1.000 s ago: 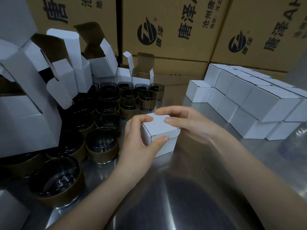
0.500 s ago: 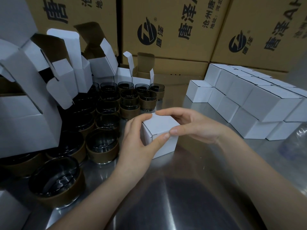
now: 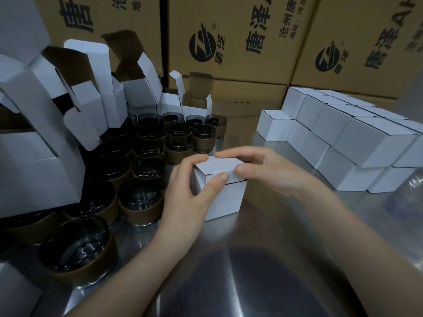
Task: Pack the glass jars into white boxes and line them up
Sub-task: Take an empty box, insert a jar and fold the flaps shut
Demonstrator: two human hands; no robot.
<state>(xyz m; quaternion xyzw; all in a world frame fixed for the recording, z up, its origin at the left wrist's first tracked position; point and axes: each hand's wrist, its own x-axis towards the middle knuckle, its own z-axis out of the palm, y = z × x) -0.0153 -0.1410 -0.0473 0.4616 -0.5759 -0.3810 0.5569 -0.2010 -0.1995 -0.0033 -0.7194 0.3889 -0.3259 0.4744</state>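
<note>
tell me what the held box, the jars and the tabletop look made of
Box: matte white card, apparently; open boxes show brown insides. Jars: tinted glass, glossy glints, with a brown band, material unclear. Tabletop: probably stainless steel, streaky reflections.
</note>
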